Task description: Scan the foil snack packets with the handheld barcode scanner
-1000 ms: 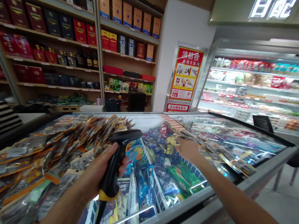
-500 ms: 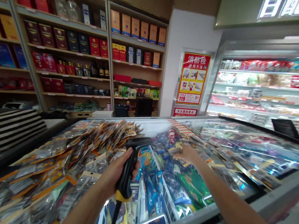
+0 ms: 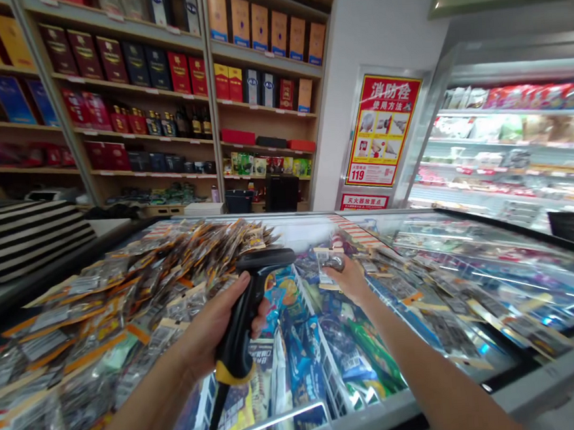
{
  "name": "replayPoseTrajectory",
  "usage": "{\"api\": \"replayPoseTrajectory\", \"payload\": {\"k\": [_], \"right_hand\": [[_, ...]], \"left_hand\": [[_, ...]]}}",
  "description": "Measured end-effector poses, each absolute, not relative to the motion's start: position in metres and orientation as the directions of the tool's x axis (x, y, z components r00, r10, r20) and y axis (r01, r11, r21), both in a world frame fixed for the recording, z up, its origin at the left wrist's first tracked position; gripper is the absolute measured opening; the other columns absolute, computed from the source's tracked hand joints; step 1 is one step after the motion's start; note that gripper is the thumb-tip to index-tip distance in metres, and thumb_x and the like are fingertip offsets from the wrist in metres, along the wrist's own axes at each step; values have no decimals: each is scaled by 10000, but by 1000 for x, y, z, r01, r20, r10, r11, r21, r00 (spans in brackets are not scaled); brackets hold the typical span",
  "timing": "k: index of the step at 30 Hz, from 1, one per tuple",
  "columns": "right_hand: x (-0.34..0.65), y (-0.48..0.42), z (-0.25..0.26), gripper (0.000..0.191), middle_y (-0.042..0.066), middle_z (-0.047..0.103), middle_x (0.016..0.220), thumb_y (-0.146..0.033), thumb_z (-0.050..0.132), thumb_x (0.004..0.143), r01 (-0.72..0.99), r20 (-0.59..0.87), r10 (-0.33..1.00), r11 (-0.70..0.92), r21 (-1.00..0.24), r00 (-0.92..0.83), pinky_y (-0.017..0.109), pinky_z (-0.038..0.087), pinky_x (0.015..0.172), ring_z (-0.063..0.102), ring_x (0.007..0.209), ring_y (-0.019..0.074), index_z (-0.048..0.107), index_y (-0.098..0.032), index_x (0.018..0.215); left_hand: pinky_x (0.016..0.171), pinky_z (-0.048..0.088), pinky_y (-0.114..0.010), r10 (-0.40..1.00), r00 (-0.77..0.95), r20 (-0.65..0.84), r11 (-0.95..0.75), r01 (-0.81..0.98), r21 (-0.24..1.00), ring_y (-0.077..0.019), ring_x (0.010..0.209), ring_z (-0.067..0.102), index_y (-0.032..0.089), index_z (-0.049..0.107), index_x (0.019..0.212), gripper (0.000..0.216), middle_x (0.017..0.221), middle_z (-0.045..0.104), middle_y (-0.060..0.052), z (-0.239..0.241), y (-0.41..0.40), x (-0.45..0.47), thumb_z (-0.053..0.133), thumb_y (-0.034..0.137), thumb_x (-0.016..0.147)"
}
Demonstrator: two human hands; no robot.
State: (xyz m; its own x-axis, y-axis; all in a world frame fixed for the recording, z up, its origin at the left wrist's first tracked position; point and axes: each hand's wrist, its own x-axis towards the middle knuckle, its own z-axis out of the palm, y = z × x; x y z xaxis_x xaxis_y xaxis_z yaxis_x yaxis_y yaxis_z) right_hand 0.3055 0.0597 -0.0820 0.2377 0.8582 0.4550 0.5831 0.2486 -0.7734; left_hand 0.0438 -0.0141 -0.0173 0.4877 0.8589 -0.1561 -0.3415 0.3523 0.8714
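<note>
Clasping the scanner (image 3: pixel 240 310), my left grip (image 3: pixel 213 325) partly hides bags (image 3: pixel 300 365) lower centre; my right grip (image 3: pixel 351 279) pinches a blurred packet (image 3: pixel 324 261).

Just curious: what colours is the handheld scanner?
The scanner is black with yellow trim; head view.

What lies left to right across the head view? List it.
Striped fabric, left hand holding a black scanner, right hand pinching a small packet, red poster, lit display shelves.
</note>
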Motion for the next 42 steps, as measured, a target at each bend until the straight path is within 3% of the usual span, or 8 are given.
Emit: {"api": "replayPoseTrajectory", "payload": {"k": [6,16,26,42], "right_hand": [[317,65,-89,345,27,625,752,-311,568,575,331,423,859,325,-886,289,276,413,638,546,658,148,550,-129,867],[311,67,-95,318,21,623,758,-254,567,564,263,378,891,313,-913,250,280,413,683,545,688,144,556,-127,855],[309,72,-97,336,29,629,794,-270,564,575,237,383,882,324,-916,273,290,420,697,558,719,157,557,-140,885],[302,71,-92,308,52,629,829,-264,506,621,407,398,878,272,-872,267,304,424,699,562,760,186,539,-142,902]], "left_hand": [[415,373,-174,847,513,-141,349,-336,875,-68,433,445,136,539,711,284,569,533,-14,-14,-17,45,441,399,751],[404,372,-193,851,503,-151,352,-333,875,-77,418,450,131,550,830,290,565,533,-13,-13,-24,49,441,389,753],[404,363,-191,847,519,-114,320,-328,889,-80,422,448,128,563,820,317,557,543,-15,-12,-32,51,491,418,713],[430,350,-177,843,532,-72,261,-289,921,-72,438,462,131,594,758,290,594,546,-25,-21,-36,49,481,397,729]]}}
